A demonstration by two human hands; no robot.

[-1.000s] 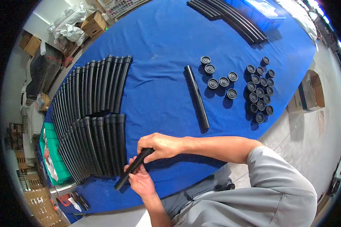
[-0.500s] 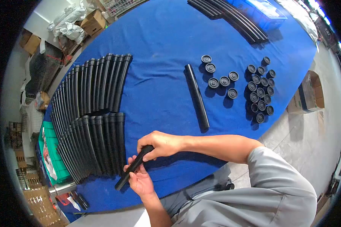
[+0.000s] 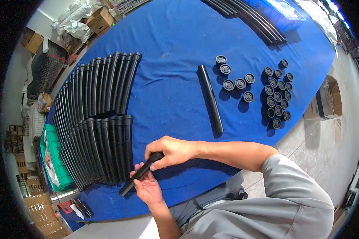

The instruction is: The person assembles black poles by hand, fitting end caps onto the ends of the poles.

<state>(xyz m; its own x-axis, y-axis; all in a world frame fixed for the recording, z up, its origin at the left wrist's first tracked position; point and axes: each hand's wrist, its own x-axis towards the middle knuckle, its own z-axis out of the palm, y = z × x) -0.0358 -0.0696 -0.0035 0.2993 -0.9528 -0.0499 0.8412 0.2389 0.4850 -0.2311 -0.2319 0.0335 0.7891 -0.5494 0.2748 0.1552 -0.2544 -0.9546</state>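
My right hand [image 3: 169, 152] is wrapped round the upper end of a black tube [image 3: 136, 178], near the table's front edge. Lower down, my left hand [image 3: 148, 188] cradles the same tube, palm up, with fingers around it. The tube slants down to the left, and its top end is hidden in my right hand. A single black tube [image 3: 211, 101] lies on the blue cloth [image 3: 171, 95] further right. Beside it are several loose round black caps [image 3: 240, 83]. Two rows of capped black tubes [image 3: 93, 89] lie at the left.
More round caps [image 3: 277, 95] lie in a cluster at the right. At the far edge are bare black tubes [image 3: 259, 24] and a blue bin [image 3: 285, 16]. A green crate [image 3: 60, 161] stands at the left edge, and a cardboard box [image 3: 327, 99] on the floor at right.
The view has shifted slightly, so the table items appear a little displaced. Both hands keep their hold on the tube, almost unmoved.
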